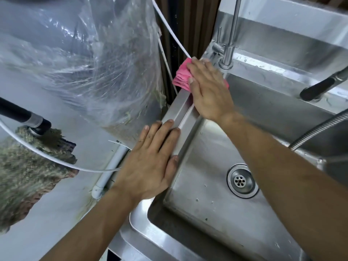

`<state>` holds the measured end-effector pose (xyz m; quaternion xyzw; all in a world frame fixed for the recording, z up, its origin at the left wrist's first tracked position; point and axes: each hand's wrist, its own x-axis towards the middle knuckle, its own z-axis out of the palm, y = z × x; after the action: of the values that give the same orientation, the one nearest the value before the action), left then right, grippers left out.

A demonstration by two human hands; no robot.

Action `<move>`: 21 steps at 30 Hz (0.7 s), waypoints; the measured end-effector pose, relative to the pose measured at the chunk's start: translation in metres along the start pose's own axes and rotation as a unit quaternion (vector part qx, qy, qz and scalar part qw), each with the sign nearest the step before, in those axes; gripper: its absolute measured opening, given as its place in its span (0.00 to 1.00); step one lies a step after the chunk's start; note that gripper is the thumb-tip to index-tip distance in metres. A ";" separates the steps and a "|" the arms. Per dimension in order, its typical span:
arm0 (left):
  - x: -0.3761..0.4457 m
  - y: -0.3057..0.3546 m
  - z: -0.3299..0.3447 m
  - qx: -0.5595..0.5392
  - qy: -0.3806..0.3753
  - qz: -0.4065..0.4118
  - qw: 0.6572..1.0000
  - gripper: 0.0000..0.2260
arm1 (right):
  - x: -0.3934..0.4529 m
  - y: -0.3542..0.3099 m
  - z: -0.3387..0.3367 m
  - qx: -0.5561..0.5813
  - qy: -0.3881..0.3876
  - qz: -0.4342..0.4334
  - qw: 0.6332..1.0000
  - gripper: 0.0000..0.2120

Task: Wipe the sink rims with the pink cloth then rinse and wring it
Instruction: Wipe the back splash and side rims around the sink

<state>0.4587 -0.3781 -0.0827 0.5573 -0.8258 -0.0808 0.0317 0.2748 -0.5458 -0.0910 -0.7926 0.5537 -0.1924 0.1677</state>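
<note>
Now the right hand point(208, 87) presses flat, fingers straight, on the pink cloth point(181, 76) at the sink's point(188, 110) far-left rim corner; the rim runs back toward the left hand point(150, 162), resting flat, holding nothing.

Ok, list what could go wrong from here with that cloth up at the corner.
1. The pink cloth overhangs the outer edge of the sink rim; it might slip into the gap behind.
2. The right hand, pressing the cloth flat, sits close to the tap base and may knock it.
3. The left hand braces on the steel rim; if that is wet, it could slide.
</note>
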 end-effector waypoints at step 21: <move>0.060 0.002 -0.012 0.010 0.016 0.044 0.999 0.25 | 0.011 0.036 -0.032 -0.127 -0.078 -0.115 0.982 0.28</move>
<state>0.4359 -0.4345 -0.0726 0.5217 -0.8497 -0.0625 0.0427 0.2334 -0.5694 -0.0789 -0.8783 0.4642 -0.0764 0.0849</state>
